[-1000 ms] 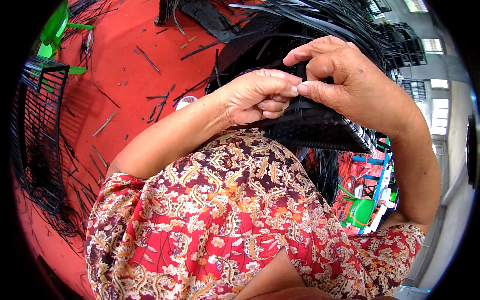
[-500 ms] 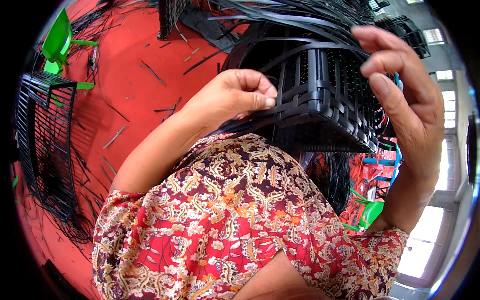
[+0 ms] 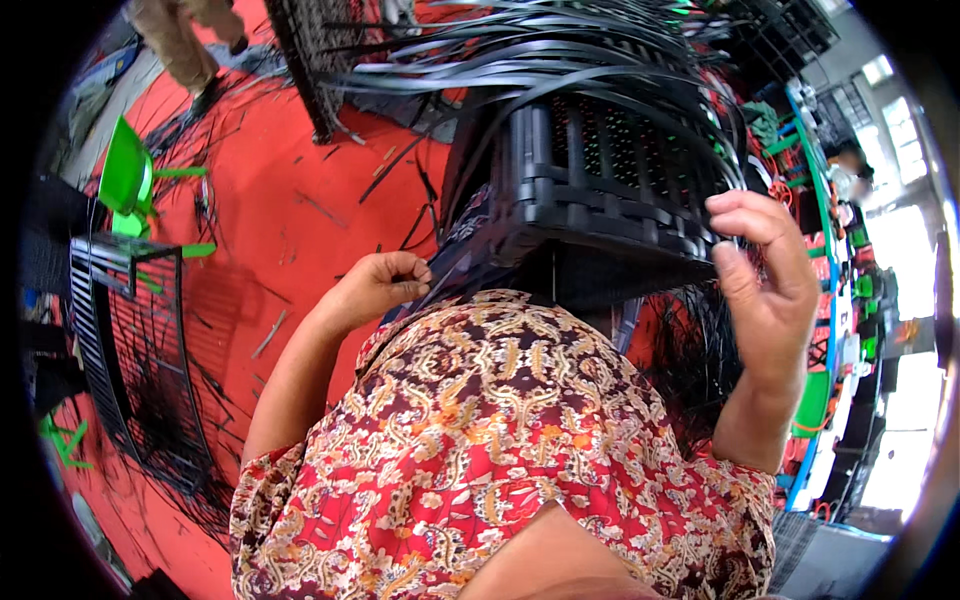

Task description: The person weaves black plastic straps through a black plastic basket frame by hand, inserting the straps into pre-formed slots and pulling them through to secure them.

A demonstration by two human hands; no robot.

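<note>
A black basket woven from flat plastic strips [image 3: 615,190] lies tilted in front of my body, with long loose strips [image 3: 480,75] fanning out from its far side. My left hand [image 3: 380,288] is closed in a pinch to the left of the basket's near corner. Between its thumb and forefinger is a black strip [image 3: 455,272] that runs back toward that corner. At the basket's right side my right hand [image 3: 765,275] is raised with fingers curved and apart. Nothing shows between its thumb and fingers.
A black slatted frame [image 3: 140,350] and a green chair [image 3: 128,175] stand to the left on the red floor [image 3: 270,220], amid strip scraps. A dark woven panel [image 3: 300,65] stands at the far left of the basket. A person's legs [image 3: 185,40] show beyond.
My left hand has drawn away from the basket to the left, with the strip stretched behind it. My right hand appears lower. The basket sits further left in view and looks turned.
</note>
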